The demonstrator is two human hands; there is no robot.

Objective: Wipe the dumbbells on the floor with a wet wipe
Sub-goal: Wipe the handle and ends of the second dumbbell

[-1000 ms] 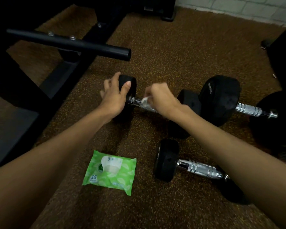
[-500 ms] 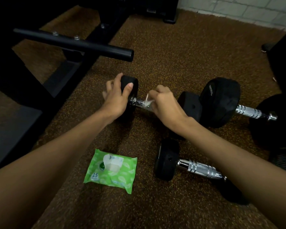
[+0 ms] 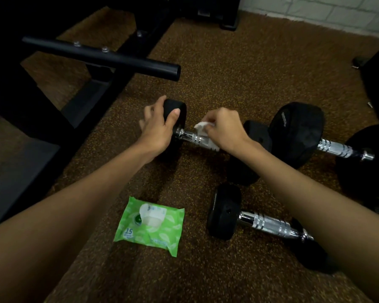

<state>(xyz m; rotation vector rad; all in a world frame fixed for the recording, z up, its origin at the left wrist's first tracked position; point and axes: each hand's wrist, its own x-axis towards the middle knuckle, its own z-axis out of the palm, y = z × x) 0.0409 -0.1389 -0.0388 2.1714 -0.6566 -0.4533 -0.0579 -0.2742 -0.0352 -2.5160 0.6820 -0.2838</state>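
While the left hand (image 3: 160, 127) clamps the black end of the far dumbbell (image 3: 189, 136) on the floor (image 3: 239, 68), the right hand (image 3: 225, 130) pinches a white wet wipe (image 3: 202, 132) closed around its chrome handle. Step in hand: handle wiping. Next, probably, the end weights. Count: three dumbbells visible, one green wipe pack (image 3: 150, 224), one wipe.

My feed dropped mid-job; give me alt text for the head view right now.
The right hand presses a white wipe around the chrome handle of a small dumbbell on the brown floor, while the left hand grips its black left end. A green wipe pack and a second dumbbell lie nearer; a larger one lies to the right.
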